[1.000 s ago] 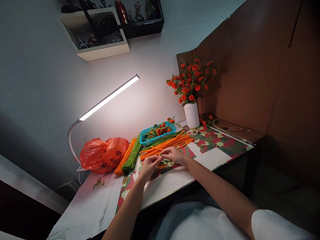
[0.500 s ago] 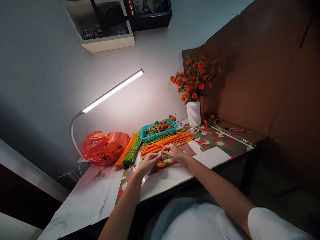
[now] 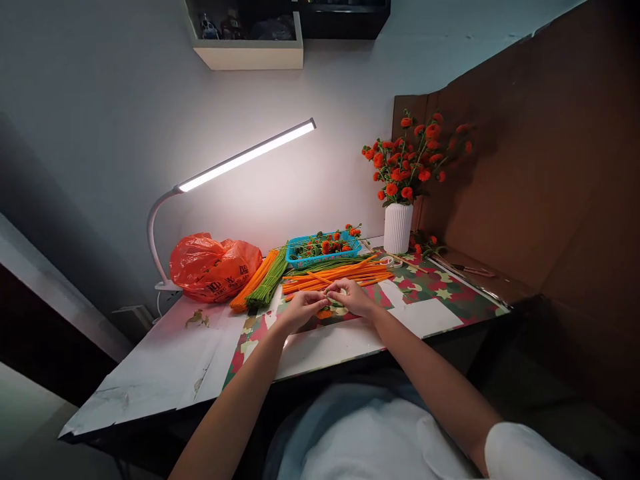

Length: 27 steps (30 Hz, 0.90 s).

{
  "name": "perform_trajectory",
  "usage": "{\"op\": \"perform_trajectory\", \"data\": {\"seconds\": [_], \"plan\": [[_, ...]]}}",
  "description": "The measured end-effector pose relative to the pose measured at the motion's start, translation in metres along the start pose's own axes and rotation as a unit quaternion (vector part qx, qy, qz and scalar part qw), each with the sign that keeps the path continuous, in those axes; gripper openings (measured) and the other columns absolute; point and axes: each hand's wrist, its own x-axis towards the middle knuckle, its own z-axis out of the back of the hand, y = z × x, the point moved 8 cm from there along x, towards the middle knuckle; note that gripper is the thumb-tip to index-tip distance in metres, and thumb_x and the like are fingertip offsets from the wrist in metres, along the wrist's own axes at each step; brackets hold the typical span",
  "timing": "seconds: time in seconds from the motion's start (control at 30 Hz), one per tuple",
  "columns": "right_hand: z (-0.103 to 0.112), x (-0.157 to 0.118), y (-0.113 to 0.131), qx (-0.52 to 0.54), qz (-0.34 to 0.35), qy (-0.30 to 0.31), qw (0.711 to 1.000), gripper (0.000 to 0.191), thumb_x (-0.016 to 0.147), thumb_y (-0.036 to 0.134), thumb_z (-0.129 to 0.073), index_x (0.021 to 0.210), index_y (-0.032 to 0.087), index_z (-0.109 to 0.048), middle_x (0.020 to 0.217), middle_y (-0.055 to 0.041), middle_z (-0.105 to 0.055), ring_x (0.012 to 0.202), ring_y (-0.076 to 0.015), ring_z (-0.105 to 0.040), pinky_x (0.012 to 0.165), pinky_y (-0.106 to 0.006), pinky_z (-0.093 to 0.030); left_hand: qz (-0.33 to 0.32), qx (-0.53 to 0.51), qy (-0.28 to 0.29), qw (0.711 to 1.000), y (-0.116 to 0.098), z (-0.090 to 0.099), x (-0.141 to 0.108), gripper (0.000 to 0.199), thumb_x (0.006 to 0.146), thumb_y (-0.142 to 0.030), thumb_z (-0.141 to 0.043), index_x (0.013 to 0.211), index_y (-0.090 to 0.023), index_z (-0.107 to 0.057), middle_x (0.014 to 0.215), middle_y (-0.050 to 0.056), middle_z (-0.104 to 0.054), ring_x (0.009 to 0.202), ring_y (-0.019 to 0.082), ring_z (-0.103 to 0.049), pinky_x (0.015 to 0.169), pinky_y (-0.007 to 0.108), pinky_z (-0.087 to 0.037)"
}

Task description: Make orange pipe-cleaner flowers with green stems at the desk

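Observation:
Near the front of the table, my left hand [image 3: 305, 308] and my right hand [image 3: 351, 298] meet with fingertips pinched together. Between them is a small orange pipe-cleaner flower [image 3: 325, 313], its head hanging just below the fingers. A bit of green shows at the pinch, and the fingers partly hide it. Just beyond my hands lie loose orange pipe cleaners [image 3: 345, 272] in a spread pile. Green pipe cleaners [image 3: 267, 288] are bundled to the left, beside an orange bundle [image 3: 250, 293].
A blue basket [image 3: 295, 261] of orange flowers stands behind the pile. Farther right are a white ribbed vase [image 3: 398, 229] of flowers and a tape roll [image 3: 387, 262]. At left are a red plastic bag [image 3: 215, 267] and a lit lamp [image 3: 250, 155]. A cardboard sheet [image 3: 510, 167] borders the right.
The head view has shifted, so shelf and lamp sit higher and the vase farther right. Both hands stay together at the flower, whose head now sits closer to the fingers and shows less.

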Motion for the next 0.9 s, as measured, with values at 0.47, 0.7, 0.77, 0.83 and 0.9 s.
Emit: {"op": "perform_trajectory", "data": {"seconds": [0.47,0.7,0.77,0.83,0.9], "plan": [[-0.002,0.000,0.000,0.053,0.010,0.005,0.999,0.033,0.077,0.049,-0.062,0.068,0.017,-0.063,0.068,-0.0013,-0.063,0.068,-0.0148,-0.057,0.068,-0.027,-0.044,0.034,-0.109,-0.003,0.993,-0.003,-0.005,-0.002,0.038,0.066,-0.047,-0.075,0.076,-0.011,-0.074,0.074,0.007,-0.069,0.068,0.015,-0.059,0.064,0.025,-0.042],[0.006,-0.001,0.000,-0.036,0.001,-0.024,0.999,0.012,0.075,0.029,-0.067,0.077,0.017,-0.071,0.079,-0.0041,-0.067,0.081,-0.0194,-0.060,0.074,-0.030,-0.044,0.056,-0.083,-0.044,0.994,0.008,0.005,0.000,0.039,0.065,-0.049,-0.075,0.071,-0.011,-0.073,0.068,0.008,-0.070,0.056,0.012,-0.057,0.054,0.023,-0.042],[0.006,-0.003,0.006,-0.061,0.024,-0.019,0.998,0.008,0.074,0.025,-0.068,0.078,0.019,-0.072,0.082,-0.0046,-0.068,0.086,-0.0203,-0.059,0.079,-0.032,-0.043,0.070,-0.107,0.006,0.992,0.012,0.001,-0.001,0.040,0.065,-0.049,-0.075,0.076,-0.010,-0.073,0.072,0.009,-0.071,0.059,0.014,-0.060,0.057,0.024,-0.044],[0.003,-0.004,0.009,-0.068,0.037,-0.004,0.997,0.007,0.075,0.024,-0.068,0.079,0.020,-0.073,0.081,-0.0046,-0.067,0.088,-0.0205,-0.057,0.080,-0.032,-0.043,0.073,-0.121,0.054,0.989,0.011,-0.002,-0.003,0.039,0.066,-0.048,-0.075,0.078,-0.011,-0.073,0.075,0.010,-0.072,0.066,0.016,-0.063,0.065,0.025,-0.047],[0.001,-0.005,0.010,-0.063,0.040,0.009,0.997,0.008,0.076,0.026,-0.068,0.080,0.021,-0.073,0.081,-0.0045,-0.067,0.088,-0.0204,-0.057,0.080,-0.032,-0.043,0.067,-0.133,0.103,0.983,0.007,-0.007,-0.006,0.036,0.069,-0.047,-0.074,0.076,-0.011,-0.073,0.076,0.010,-0.072,0.075,0.018,-0.066,0.075,0.027,-0.048]]}}
